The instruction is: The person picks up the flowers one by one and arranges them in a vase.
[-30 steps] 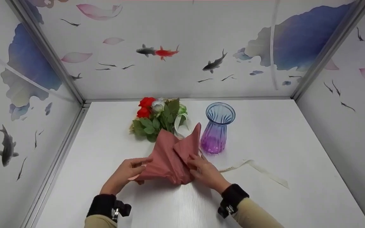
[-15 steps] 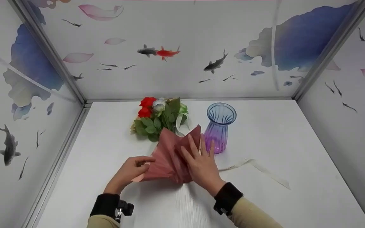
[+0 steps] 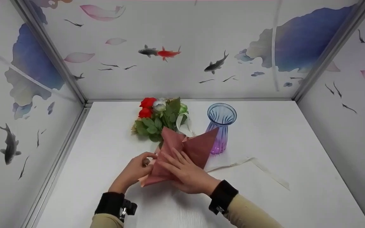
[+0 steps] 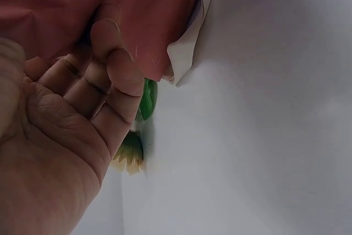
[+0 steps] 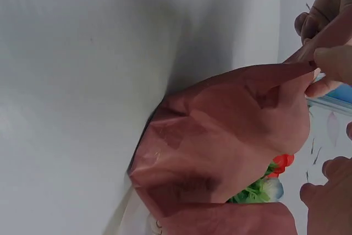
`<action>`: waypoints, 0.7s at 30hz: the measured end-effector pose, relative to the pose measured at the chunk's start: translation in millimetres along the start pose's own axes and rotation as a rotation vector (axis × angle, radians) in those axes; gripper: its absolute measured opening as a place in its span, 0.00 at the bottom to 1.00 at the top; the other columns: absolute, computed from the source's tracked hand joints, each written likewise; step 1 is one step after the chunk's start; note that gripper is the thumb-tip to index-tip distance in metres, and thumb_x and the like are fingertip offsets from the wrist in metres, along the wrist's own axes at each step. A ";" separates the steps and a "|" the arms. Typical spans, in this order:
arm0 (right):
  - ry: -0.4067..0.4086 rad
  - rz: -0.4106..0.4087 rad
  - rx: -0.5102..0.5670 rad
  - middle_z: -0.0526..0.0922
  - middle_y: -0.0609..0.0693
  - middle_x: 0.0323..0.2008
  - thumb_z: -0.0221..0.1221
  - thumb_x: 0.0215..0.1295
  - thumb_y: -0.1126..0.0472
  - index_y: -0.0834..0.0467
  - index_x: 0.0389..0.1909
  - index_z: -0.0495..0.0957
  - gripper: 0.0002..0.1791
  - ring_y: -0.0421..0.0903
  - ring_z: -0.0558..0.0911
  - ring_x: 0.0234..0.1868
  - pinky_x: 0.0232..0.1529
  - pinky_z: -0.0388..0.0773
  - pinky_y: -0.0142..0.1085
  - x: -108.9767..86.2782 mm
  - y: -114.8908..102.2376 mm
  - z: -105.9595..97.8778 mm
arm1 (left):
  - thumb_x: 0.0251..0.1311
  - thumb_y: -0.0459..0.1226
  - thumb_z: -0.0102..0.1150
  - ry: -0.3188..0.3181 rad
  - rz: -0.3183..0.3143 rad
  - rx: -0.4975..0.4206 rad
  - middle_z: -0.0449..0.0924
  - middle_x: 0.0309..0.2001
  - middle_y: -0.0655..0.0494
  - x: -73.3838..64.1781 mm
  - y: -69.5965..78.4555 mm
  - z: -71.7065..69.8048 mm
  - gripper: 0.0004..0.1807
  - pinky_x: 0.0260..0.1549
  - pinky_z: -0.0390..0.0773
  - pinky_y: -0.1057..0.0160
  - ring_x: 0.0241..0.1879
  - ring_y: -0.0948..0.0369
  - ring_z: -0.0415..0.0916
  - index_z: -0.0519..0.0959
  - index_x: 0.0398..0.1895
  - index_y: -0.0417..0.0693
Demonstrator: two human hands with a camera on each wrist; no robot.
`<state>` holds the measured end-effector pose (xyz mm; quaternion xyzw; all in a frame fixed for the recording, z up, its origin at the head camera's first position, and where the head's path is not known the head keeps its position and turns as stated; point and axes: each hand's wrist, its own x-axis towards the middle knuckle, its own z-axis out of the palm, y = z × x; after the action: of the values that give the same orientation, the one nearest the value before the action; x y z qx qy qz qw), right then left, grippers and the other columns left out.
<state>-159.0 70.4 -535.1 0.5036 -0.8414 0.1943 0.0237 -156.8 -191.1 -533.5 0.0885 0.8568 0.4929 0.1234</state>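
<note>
A sheet of dusty-pink wrapping paper [image 3: 199,147], paler on its reverse, stands folded and creased in front of the flowers. My left hand [image 3: 135,169] pinches its left edge with bent fingers; the left wrist view shows those fingers [image 4: 118,72] curled behind the sheet. Across the front of the paper lies my right hand [image 3: 190,175], its fingers extended and pressing on the fold. In the right wrist view the paper [image 5: 231,125] bulges outward. Behind it rests a bunch of flowers [image 3: 152,122], red, white and green with leaves; the paper hides its lower stems.
A blue-to-purple ribbed glass vase [image 3: 222,118] stands right of the flowers, partly overlapped by a paper corner. A cream ribbon [image 3: 269,173] trails across the white table [image 3: 265,133] to the right. Printed wall panels [image 3: 182,82] enclose the table's back and sides.
My right hand has moved from the paper's right side leftward across its front, its fingers now extended. The paper's right corner has swung right, over the vase. My left hand has shifted slightly right.
</note>
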 end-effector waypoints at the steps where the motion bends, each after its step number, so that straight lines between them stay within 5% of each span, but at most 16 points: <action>1: -0.026 -0.003 0.006 0.47 0.54 0.82 0.65 0.67 0.58 0.48 0.81 0.54 0.45 0.67 0.43 0.81 0.74 0.50 0.65 1.7 -1.2 -0.4 | 0.66 0.31 0.56 -0.005 -0.001 -0.018 0.74 0.27 0.57 1.1 0.7 1.3 0.19 0.29 0.67 0.65 0.26 0.62 0.67 0.74 0.60 0.44; 6: -0.129 -0.030 -0.040 0.47 0.49 0.83 0.62 0.69 0.61 0.46 0.80 0.58 0.41 0.65 0.42 0.81 0.75 0.48 0.65 7.9 -5.0 -1.4 | 0.67 0.29 0.55 -0.025 0.010 -0.089 0.77 0.25 0.57 4.3 4.1 5.5 0.22 0.28 0.68 0.67 0.24 0.64 0.70 0.64 0.62 0.42; 13: -0.135 -0.026 -0.306 0.65 0.48 0.76 0.58 0.74 0.57 0.50 0.76 0.65 0.31 0.62 0.53 0.80 0.74 0.53 0.65 8.9 -2.1 6.5 | 0.67 0.29 0.56 -0.069 0.016 -0.101 0.70 0.24 0.59 2.0 5.0 4.7 0.25 0.23 0.63 0.70 0.20 0.67 0.63 0.66 0.67 0.44; 21: -0.194 0.096 -0.170 0.49 0.46 0.82 0.64 0.70 0.57 0.46 0.83 0.49 0.47 0.65 0.46 0.81 0.72 0.52 0.69 8.8 4.2 12.1 | 0.70 0.30 0.56 -0.135 0.080 -0.072 0.78 0.27 0.56 1.6 1.8 6.0 0.26 0.25 0.67 0.70 0.21 0.67 0.68 0.63 0.69 0.44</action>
<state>-165.0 60.6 -545.5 0.4754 -0.8764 0.0736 -0.0244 -156.5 -184.9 -535.1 0.1511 0.8239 0.5209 0.1642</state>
